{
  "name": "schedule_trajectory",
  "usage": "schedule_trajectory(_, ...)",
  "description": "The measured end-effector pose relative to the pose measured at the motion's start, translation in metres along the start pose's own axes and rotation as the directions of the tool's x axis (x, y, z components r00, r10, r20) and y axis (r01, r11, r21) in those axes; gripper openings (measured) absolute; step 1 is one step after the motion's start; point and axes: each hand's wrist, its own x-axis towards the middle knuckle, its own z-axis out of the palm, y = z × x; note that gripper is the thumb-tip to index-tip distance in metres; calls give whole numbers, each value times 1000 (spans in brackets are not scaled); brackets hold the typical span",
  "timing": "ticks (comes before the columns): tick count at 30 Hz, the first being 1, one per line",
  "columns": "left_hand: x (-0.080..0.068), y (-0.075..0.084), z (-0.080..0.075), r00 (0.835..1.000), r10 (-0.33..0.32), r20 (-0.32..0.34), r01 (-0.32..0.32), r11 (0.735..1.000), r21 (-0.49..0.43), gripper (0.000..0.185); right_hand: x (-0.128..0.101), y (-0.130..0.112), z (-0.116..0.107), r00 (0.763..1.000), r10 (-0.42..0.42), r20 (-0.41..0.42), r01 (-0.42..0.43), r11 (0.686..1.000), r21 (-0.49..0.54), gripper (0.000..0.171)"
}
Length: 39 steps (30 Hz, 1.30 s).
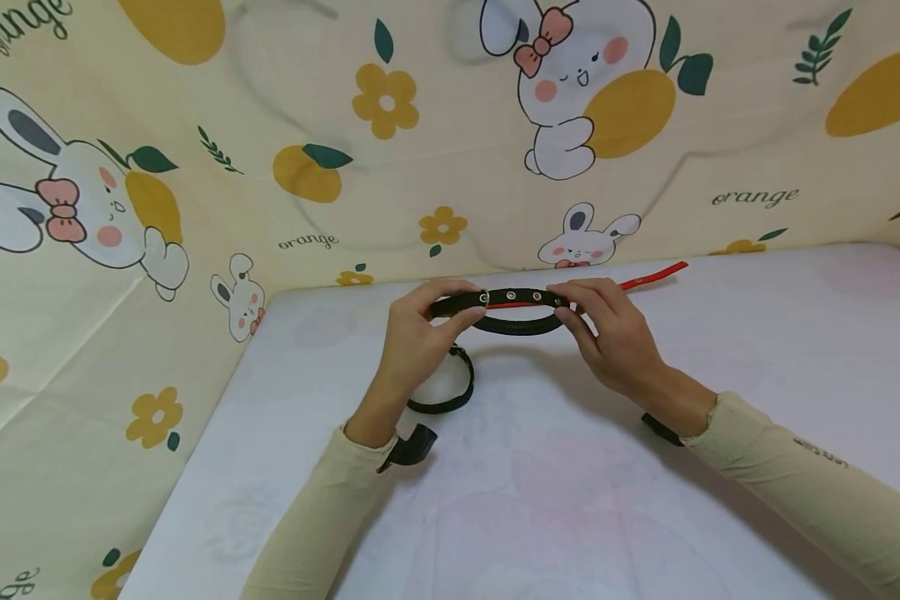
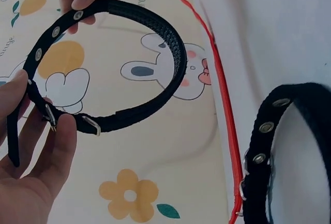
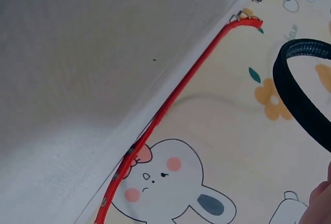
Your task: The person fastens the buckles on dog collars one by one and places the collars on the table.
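Both hands are up over the bench [image 1: 645,517], sharing one black collar [image 1: 521,310]. The left hand [image 1: 414,342] pinches its buckle end, thumb and fingers curled round the strap; the right hand [image 1: 613,333] pinches the far end. A second black collar [image 1: 450,392] lies below the left hand, and a red collar [image 1: 652,277] lies behind, partly hidden.

Collar [image 1: 517,310] in the hands: black, with silver eyelets and buckle. Second collar [image 1: 450,385] on the table: black too. Thin strap [image 1: 652,277]: bright red. Table [image 1: 757,350]: pale lilac-white. Backdrop cloth [image 1: 195,208]: cream, printed with white rabbits wearing pink bows, yellow oranges, yellow flowers, dark green leaves. Sleeves [image 1: 810,492]: beige.
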Motion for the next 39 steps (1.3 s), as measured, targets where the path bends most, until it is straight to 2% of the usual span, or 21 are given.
schedule_trajectory(6,-1,-2,5,1000,31,-6,-30,998,58,24,-1,0,-1,999,38,23,-38,999,-1,30)
schedule_trajectory(10,-2,-3,8,995,94,12,-95,988,121,24,-1,-1,-1,998,11,58,-9,999,-35,35)
schedule_trajectory(16,2,0,11,984,172,48,-178,968,175,23,1,-1,-1,998,-34,58,37,998,-44,39)
schedule_trajectory(23,8,10,6,979,202,39,-205,946,253,22,9,-4,-2,993,-23,116,24,1000,-11,29)
schedule_trajectory(26,9,16,4,977,204,68,-215,931,293,21,18,-11,-5,985,-22,170,23,1000,-8,28)
schedule_trajectory(29,11,20,4,973,208,97,-229,913,338,20,32,-22,-6,975,-28,221,31,999,-12,35)
schedule_trajectory(32,13,24,5,972,215,97,-236,894,382,19,45,-33,-5,965,2,262,-1,1000,-4,38)
schedule_trajectory(35,13,27,6,973,216,79,-229,885,405,21,53,-39,-2,954,75,290,-86,996,24,36)
schedule_trajectory(37,13,27,6,974,216,69,-226,892,391,25,56,-40,-2,951,113,289,-138,988,66,34)
schedule_trajectory(39,14,27,5,980,193,49,-198,917,348,35,59,-39,-4,948,144,283,-179,979,100,33)
